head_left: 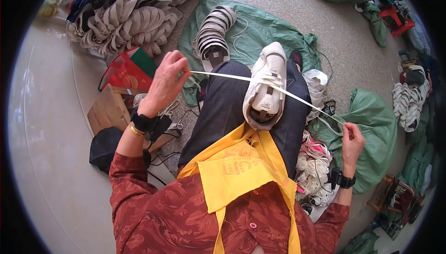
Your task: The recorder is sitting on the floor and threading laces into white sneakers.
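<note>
A white mesh shoe upper [265,87] rests on my lap, its heel opening toward me and its toe pointing away. A flat white shoelace [223,75] crosses over it, stretched tight to both sides. My left hand [168,80], raised out to the left, pinches one end between closed fingers. Out to the right and lower, my right hand [352,145] pinches the other end. The lace appears to run through the eyelet area of the upper; exactly which holes I cannot tell.
Nested shoe uppers [214,35] stand on a green sheet [274,26] ahead. A big heap of grey uppers [125,17] lies far left, near a red bag [124,70] and a wooden stool [108,110]. Bundled laces [313,170] and a green sack [376,138] sit at right.
</note>
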Tool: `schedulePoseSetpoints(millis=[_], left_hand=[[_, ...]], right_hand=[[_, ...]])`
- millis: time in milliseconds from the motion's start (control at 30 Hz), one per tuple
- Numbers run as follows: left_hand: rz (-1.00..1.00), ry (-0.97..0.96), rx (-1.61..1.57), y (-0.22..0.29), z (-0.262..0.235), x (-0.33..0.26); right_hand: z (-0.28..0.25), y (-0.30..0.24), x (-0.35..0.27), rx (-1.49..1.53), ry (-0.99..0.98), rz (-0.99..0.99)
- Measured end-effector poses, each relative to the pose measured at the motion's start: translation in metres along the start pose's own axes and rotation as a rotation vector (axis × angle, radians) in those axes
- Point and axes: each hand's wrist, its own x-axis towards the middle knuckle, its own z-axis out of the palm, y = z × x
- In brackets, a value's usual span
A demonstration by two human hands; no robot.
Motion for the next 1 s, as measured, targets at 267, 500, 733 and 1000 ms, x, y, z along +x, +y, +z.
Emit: schedulePoseSetpoints(millis=[267, 500, 733, 1000], left_hand=[[-0.364, 0.045, -0.043, -0.091, -0.043, -0.032], [-0.478, 0.078, 0.078, -0.153, -0.080, -0.054], [-0.615, 0.075, 0.044, -0.175, -0.098, -0.064], [-0.673, 0.055, 0.009, -0.181, -0.102, -0.063]], right_hand=[[-0.019, 0.089, -0.008, -0.038, 0.049, 0.169], [-0.026, 0.158, -0.013, 0.131, 0.093, 0.331], [-0.036, 0.184, -0.012, 0.088, 0.126, 0.293], [-0.031, 0.193, -0.010, 0.123, 0.007, 0.363]])
